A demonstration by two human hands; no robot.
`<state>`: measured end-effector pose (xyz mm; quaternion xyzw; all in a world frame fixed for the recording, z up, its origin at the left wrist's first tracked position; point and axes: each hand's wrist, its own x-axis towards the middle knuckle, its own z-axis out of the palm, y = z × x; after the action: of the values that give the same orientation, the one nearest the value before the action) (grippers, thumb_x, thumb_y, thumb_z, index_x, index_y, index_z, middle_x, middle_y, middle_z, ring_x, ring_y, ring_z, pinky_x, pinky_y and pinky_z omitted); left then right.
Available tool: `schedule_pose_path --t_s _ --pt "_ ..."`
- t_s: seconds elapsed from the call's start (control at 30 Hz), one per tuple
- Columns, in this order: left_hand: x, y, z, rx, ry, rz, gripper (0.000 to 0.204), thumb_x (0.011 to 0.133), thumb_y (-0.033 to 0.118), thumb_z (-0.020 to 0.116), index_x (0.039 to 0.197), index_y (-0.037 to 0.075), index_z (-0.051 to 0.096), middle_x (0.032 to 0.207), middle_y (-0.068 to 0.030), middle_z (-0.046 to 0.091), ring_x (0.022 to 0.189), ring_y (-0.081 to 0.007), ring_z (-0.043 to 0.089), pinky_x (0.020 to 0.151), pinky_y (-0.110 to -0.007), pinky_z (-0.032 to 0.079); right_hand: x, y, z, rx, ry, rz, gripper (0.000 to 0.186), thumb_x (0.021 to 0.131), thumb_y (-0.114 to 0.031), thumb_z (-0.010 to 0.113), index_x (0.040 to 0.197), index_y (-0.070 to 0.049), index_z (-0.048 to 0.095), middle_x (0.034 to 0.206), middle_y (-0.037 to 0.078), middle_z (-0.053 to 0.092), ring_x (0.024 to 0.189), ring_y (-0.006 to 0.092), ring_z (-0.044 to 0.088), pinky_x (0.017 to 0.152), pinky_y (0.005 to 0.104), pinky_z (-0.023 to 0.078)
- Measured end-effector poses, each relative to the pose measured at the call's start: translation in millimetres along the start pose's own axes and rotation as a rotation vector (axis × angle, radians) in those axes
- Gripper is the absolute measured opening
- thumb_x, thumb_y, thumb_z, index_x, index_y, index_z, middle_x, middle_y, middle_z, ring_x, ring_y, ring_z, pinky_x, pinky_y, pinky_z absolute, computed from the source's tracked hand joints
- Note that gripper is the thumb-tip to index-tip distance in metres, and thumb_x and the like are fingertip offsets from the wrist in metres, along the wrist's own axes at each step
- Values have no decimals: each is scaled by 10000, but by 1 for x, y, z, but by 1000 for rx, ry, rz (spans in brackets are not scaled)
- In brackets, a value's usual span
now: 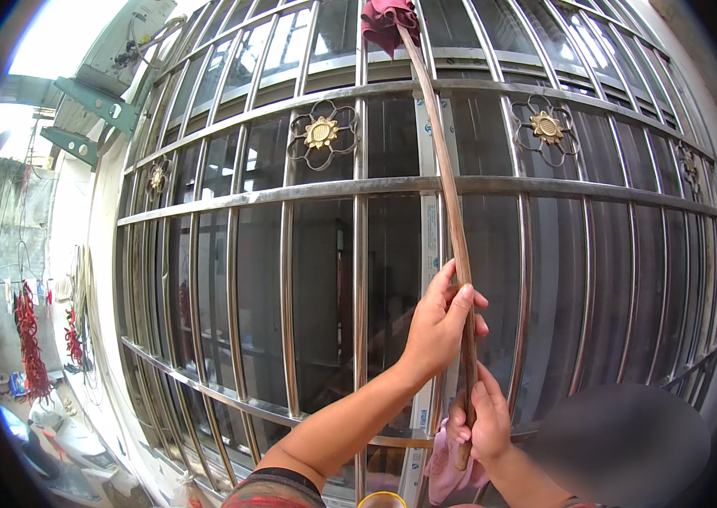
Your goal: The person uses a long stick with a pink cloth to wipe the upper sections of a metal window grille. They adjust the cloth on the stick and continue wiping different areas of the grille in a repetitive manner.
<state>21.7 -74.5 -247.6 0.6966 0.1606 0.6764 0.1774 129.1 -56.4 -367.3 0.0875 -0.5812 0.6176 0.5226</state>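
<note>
A long wooden pole [446, 173] stands nearly upright in front of a barred window. My left hand [445, 317] is closed around it at about mid-height of the view. Lower down, near the pole's bottom end, my right hand [485, 415] grips it too. A dark red cloth [388, 24] is bunched at the pole's top, against the upper window bars. Behind my right hand hangs a pink cloth [447, 466], partly hidden; what it hangs from cannot be seen.
Shiny metal bars [289, 296] with gold flower ornaments [320, 132] cover the dark window panes. At left are green metal brackets [100, 102] and strings of red peppers [30, 347]. A yellow-rimmed container [382, 499] shows at the bottom edge.
</note>
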Motion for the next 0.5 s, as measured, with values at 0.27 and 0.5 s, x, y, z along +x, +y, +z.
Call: schedule_pose_path --t_s 0.27,0.5 --pt "35 19 -3 -57 8 10 450 966 136 446 1367 6 288 838 -85 590 619 -137 586 579 -271 512 19 -22 13 59 -149 -84 575 955 -142 429 1453 -162 142 817 84 525 533 98 448 497 232 415" --pt "57 39 -9 -35 -2 -28 362 966 151 449 1298 29 373 833 -75 595 623 -139 600 595 -285 533 14 -22 20 -59 -216 -143 773 884 18 464 1475 -209 20 1073 108 467 620 105 496 531 244 458"
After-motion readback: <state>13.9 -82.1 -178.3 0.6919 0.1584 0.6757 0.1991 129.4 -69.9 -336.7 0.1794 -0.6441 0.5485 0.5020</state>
